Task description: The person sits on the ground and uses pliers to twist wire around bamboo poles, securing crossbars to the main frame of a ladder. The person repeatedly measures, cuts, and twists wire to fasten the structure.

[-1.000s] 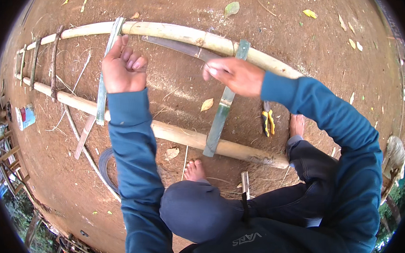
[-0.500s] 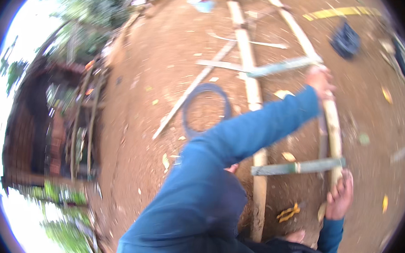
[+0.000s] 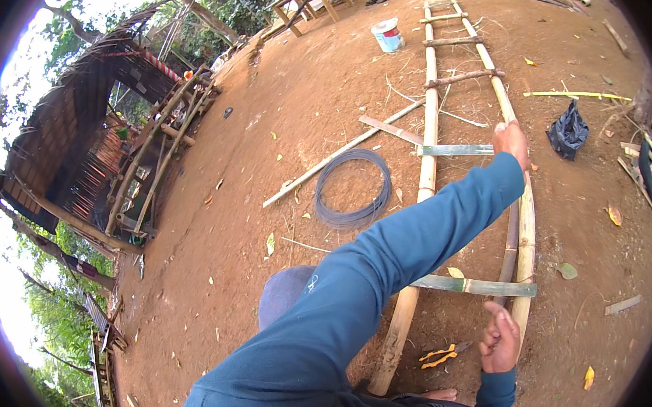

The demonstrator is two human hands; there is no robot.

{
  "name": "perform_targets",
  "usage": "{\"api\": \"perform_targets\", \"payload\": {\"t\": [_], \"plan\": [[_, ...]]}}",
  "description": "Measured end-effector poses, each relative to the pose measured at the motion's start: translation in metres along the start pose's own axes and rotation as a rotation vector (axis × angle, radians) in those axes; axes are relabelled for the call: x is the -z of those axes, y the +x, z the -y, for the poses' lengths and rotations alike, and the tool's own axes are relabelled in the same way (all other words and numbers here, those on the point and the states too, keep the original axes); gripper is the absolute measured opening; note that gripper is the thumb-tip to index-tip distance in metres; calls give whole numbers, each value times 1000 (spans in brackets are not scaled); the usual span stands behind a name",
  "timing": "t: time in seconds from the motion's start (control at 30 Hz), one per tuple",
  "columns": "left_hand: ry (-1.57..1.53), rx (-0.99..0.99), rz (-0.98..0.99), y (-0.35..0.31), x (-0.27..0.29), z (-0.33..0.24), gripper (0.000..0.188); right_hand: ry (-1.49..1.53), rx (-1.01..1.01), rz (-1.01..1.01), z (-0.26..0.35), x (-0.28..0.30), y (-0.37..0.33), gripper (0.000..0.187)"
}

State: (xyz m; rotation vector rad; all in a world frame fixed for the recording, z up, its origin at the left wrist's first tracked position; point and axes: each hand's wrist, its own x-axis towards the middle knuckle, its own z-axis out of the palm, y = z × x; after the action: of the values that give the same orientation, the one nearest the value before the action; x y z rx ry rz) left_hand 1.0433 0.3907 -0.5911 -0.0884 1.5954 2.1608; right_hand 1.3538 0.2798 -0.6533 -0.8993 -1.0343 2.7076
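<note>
A long bamboo ladder (image 3: 427, 170) lies on the brown ground, stretching away from me. My left arm reaches across it, and my left hand (image 3: 512, 145) is closed round the right rail (image 3: 526, 248) beside a flat greenish bamboo slat (image 3: 456, 150). Closer to me, another slat (image 3: 496, 287) crosses both rails. Just below its right end is my right hand (image 3: 500, 339), next to the rail, its fingers half curled and apart, with nothing visible in them. Yellow-handled pliers (image 3: 439, 356) lie between the rails, left of that hand.
Left of the ladder lie a coil of dark wire (image 3: 353, 188) and a long pole (image 3: 338, 156). A paint bucket (image 3: 388, 35) stands farther off. At right are a black plastic bag (image 3: 568, 132) and a yellowish strip (image 3: 578, 95). A thatched shelter (image 3: 64, 136) stands at far left.
My right hand has come off the near end of the right rail and its fingers have loosened. My left hand still grips that rail. The view has shifted, showing more of the ladder's far end.
</note>
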Motion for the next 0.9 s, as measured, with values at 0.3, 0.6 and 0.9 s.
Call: {"api": "perform_targets", "payload": {"t": [0.3, 0.6, 0.9], "plan": [[21, 84, 305, -31, 41, 35, 26, -365, 431, -216, -33, -8, -16, 32], [362, 68, 339, -124, 100, 207, 40, -239, 452, -437, -62, 4, 9, 28], [164, 474, 681, -174, 132, 203, 42, -508, 452, -320, -67, 36, 13, 30]]}}
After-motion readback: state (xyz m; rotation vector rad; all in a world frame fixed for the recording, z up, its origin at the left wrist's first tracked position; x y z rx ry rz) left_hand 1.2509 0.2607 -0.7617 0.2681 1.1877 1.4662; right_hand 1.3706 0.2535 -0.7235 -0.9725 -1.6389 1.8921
